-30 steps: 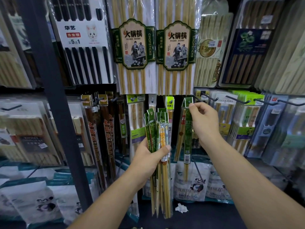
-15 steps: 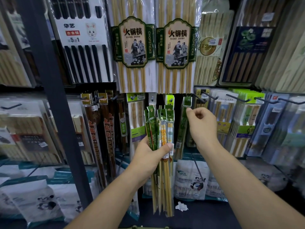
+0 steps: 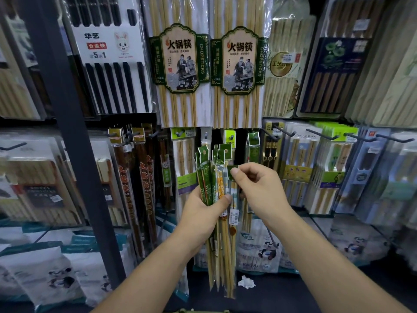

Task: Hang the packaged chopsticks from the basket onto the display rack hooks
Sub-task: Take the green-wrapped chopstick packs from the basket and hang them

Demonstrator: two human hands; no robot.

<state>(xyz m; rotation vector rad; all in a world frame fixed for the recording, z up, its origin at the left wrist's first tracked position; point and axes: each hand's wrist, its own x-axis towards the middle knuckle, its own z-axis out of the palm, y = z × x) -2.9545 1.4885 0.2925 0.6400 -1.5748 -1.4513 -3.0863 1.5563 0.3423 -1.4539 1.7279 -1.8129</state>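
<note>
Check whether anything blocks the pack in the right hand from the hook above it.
Nothing visible does. The right hand pinches the pack by its green top, and the space up to the hook is open. A hanging pack already sits on that hook. The left hand holds the bundle lower down.

Display rack hooks (image 3: 325,136) (dark metal) full of chopstick packs (image 3: 179,64)

We see a dark metal upright (image 3: 67,136) at nine o'clock and, at six o'clock, dim dark floor (image 3: 293,298) bearing a crumpled white scrap (image 3: 246,283).
</note>
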